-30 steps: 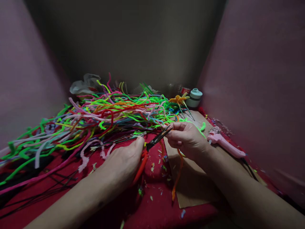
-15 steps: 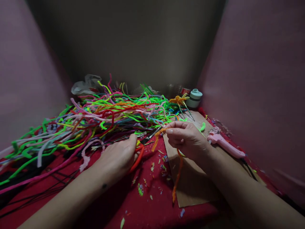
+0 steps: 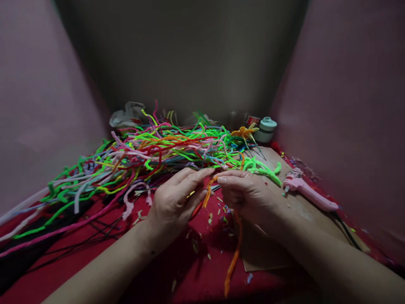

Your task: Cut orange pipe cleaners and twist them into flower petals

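Between my right hand's [image 3: 249, 192] thumb and forefinger is an orange pipe cleaner [image 3: 235, 253]. Its short bent end points toward my left hand, and a long tail hangs below. My left hand [image 3: 174, 200] is curled around scissors; a bit of their red handle [image 3: 196, 210] shows under the fingers, and most of the tool is hidden. The left fingertips reach up beside the orange bend; whether they touch it I cannot tell. A large heap of coloured pipe cleaners [image 3: 177, 145] lies just beyond both hands.
A brown board [image 3: 262, 257] lies under my right forearm, with a pink glue gun [image 3: 311, 194] on its right side. Green pipe-cleaner pieces [image 3: 264, 169], an orange flower [image 3: 245, 132] and a pale lidded jar [image 3: 266, 128] stand farther back. Fuzz scraps dot the red cloth [image 3: 190, 278].
My left hand has moved right and up, close to my right fingers, and the scissor blades now hardly show. The view has shifted slightly; more green pieces show past the right hand.
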### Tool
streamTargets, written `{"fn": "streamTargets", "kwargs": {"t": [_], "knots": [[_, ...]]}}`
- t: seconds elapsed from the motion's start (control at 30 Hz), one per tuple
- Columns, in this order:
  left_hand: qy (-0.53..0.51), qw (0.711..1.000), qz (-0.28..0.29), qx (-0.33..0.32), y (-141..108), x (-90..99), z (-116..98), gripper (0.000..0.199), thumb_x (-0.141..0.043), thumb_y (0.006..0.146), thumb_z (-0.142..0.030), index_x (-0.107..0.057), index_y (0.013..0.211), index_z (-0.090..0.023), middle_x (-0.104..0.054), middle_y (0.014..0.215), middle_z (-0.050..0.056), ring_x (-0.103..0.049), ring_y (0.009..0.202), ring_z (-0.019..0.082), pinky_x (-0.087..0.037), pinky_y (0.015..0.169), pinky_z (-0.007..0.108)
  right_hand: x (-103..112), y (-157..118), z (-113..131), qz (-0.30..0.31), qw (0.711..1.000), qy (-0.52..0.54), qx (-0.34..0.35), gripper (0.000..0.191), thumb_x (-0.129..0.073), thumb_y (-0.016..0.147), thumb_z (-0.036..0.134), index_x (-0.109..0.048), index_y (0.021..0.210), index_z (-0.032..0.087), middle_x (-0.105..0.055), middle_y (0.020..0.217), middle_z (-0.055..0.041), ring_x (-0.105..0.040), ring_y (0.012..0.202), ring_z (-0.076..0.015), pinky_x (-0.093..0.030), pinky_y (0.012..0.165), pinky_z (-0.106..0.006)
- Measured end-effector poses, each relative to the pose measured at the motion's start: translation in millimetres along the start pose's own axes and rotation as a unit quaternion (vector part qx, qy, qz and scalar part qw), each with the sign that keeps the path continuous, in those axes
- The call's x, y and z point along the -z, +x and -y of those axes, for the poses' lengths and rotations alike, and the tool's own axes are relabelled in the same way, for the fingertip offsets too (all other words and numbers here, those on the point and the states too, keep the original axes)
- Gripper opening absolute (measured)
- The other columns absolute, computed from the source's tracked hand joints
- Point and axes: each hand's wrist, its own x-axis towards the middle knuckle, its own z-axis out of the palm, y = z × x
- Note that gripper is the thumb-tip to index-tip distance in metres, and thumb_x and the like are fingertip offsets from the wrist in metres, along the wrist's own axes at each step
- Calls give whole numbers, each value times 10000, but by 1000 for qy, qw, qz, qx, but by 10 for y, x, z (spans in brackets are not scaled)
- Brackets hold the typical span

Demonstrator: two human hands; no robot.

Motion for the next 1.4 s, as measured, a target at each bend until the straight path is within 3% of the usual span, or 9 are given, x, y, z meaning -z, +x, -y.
{"fn": "streamTargets", "kwargs": {"t": [0.17, 0.27, 0.37, 0.43, 0.57, 0.8, 1.0, 1.23, 1.4], "knots": [[-154, 976, -45, 146, 12, 6, -115, 160, -582, 821, -247, -727, 853, -188, -652, 780, 37, -589, 715, 136, -468, 639, 223, -97, -29, -71, 8, 1000, -9, -24, 164, -715, 676, 263, -591, 663, 157, -284, 439, 101, -166, 397, -39, -84, 411, -237], [-352, 891, -50, 283, 54, 10, -102, 149, -645, 770, -282, -720, 734, -159, -580, 599, 0, -485, 532, 80, -392, 496, 183, -138, -46, -87, 13, 999, -18, -43, 187, -733, 674, 287, -596, 673, 160, -296, 424, 101, -179, 392, -40, -84, 407, -235], [-496, 804, -32, 327, 87, 11, -64, 150, -670, 744, -280, -714, 716, -139, -515, 523, -18, -450, 486, 57, -394, 494, 174, -132, -47, -111, 61, 995, -7, -72, 203, -720, 712, 328, -607, 703, 159, -278, 419, 106, -152, 382, -39, -81, 393, -229], [-527, 779, -26, 340, 98, 9, -49, 161, -678, 745, -284, -708, 715, -129, -487, 505, -27, -468, 492, 60, -458, 563, 208, -103, -39, -136, 99, 991, 8, -90, 216, -688, 753, 345, -600, 700, 155, -241, 427, 108, -128, 385, -40, -77, 389, -224], [-519, 780, -38, 348, 105, 16, -43, 161, -688, 753, -278, -681, 697, -127, -467, 506, -46, -446, 476, 46, -501, 599, 233, -48, -25, -187, 140, 982, 45, -116, 225, -627, 814, 346, -583, 706, 153, -218, 452, 106, -105, 397, -41, -81, 393, -213], [-462, 816, -106, 330, 133, 35, 19, 165, -708, 725, -263, -660, 674, -114, -508, 515, -31, -438, 460, 30, -343, 430, 113, -50, -30, -230, 160, 979, 25, -120, 228, -527, 862, 291, -655, 881, 104, -449, 411, 55, -205, 332, -42, -116, 381, -223], [-518, 767, -108, 364, 158, 23, 43, 197, -758, 666, -240, -589, 672, -137, -605, 634, -16, -507, 472, 44, -413, 456, 134, -30, -44, -261, 171, 975, 22, -138, 249, -559, 839, 300, -661, 895, 80, -387, 379, 81, -223, 317, -36, -173, 353, -189], [-557, 731, -17, 393, 96, -57, 41, 187, -735, 701, -234, -579, 670, -136, -522, 570, -37, -495, 500, 55, -444, 509, 160, -76, 19, -246, 141, 985, 49, -90, 183, -639, 783, 304, -566, 835, 145, -653, 602, -18, -566, 428, -100, -442, 419, -199], [-557, 725, 16, 404, 90, -113, 28, 188, -702, 727, -290, -614, 689, -129, -563, 601, -2, -505, 505, 72, -422, 501, 180, -114, 15, -219, 86, 991, 64, -86, 154, -673, 769, 248, -563, 793, 144, -506, 456, 74, -325, 312, -19, -268, 327, -136]]}}
